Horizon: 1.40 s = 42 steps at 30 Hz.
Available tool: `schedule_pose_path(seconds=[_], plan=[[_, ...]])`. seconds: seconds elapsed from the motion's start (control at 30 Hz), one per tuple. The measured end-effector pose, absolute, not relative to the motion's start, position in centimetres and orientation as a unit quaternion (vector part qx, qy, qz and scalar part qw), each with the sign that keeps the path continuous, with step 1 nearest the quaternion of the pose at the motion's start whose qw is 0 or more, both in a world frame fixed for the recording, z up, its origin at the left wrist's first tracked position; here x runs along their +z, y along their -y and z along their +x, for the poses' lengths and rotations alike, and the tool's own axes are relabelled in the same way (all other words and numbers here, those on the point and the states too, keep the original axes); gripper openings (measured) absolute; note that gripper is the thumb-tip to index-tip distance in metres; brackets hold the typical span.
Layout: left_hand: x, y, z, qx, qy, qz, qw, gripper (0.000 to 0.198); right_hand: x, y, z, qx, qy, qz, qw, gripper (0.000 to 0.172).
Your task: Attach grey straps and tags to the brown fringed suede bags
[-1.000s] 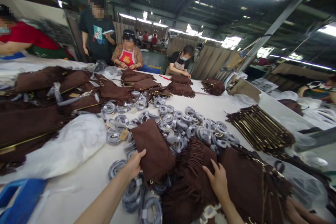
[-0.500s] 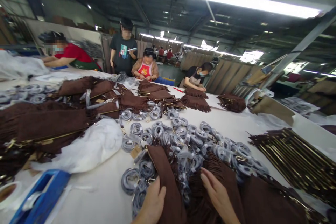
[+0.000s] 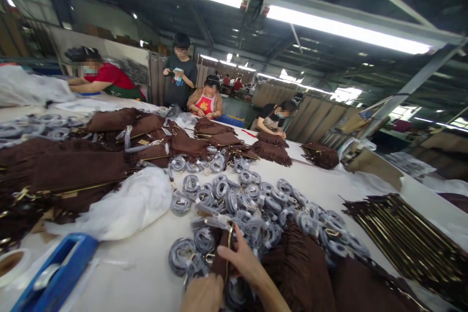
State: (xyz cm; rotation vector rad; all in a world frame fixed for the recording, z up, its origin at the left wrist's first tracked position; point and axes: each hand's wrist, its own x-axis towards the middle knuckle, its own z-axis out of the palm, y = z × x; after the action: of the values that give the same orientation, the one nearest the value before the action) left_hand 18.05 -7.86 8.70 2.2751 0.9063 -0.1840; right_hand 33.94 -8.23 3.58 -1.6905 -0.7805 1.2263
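A brown fringed bag (image 3: 220, 265) with a gold zipper stands on edge before me, tilted away. My left hand (image 3: 203, 293) is closed on its near end, the fingertips partly hidden. Farther up, my right hand (image 3: 243, 258) grips the bag by the zipper's far end, thumb on one side and index finger stretched along the other. A clear plastic-wrapped piece (image 3: 215, 220) hangs at that end. Around the bag lie many coiled straps (image 3: 252, 192) in plastic. More brown fringed bags (image 3: 305, 268) lie to the right of my right arm.
On the left are a blue tape dispenser (image 3: 54, 273), a white plastic sheet (image 3: 127, 202) and piled brown bags (image 3: 78, 170). A row of zippered bags (image 3: 405, 234) lies at right. Several co-workers, one a person in a red apron (image 3: 205, 100), are across the white table (image 3: 124, 273).
My right hand has moved left from the fringe onto the bag's zipper end. The bag has turned from flat-facing to edge-on, and my left hand has shifted down and left slightly.
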Motion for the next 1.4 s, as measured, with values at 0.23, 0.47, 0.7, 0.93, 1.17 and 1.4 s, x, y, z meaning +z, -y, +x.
schedule_pose_path(seconds=[0.23, 0.47, 0.7, 0.93, 1.17, 1.4], plan=[[9.2, 8.0, 13.3, -0.053, -0.360, 0.929, 0.071, 0.051, 4.8, 8.5, 33.4, 0.473, 0.297, -0.624, 0.547, 0.074], [3.9, 3.2, 5.3, -0.093, -0.407, 0.907, 0.052, 0.063, -1.2, 12.2, 29.0, 0.559, 0.340, -0.592, 0.471, 0.065], [0.1, 9.7, 5.9, -0.044, -0.405, 0.858, 0.313, 0.095, -4.3, 15.1, 24.8, 0.478, 0.471, -0.658, 0.340, 0.037], [0.9, 10.3, 9.0, -0.015, -0.457, 0.842, 0.287, 0.028, -3.6, 14.7, 23.6, 0.386, 0.580, -0.652, 0.301, 0.036], [1.3, 10.5, 8.8, -0.124, -0.503, 0.824, 0.230, 0.041, -3.7, 14.3, 23.3, 0.394, 0.579, -0.648, 0.301, 0.043], [0.7, 8.3, 5.8, -0.140, -0.513, 0.826, 0.185, 0.043, -3.3, 14.2, 24.8, 0.424, 0.561, -0.650, 0.287, 0.032]])
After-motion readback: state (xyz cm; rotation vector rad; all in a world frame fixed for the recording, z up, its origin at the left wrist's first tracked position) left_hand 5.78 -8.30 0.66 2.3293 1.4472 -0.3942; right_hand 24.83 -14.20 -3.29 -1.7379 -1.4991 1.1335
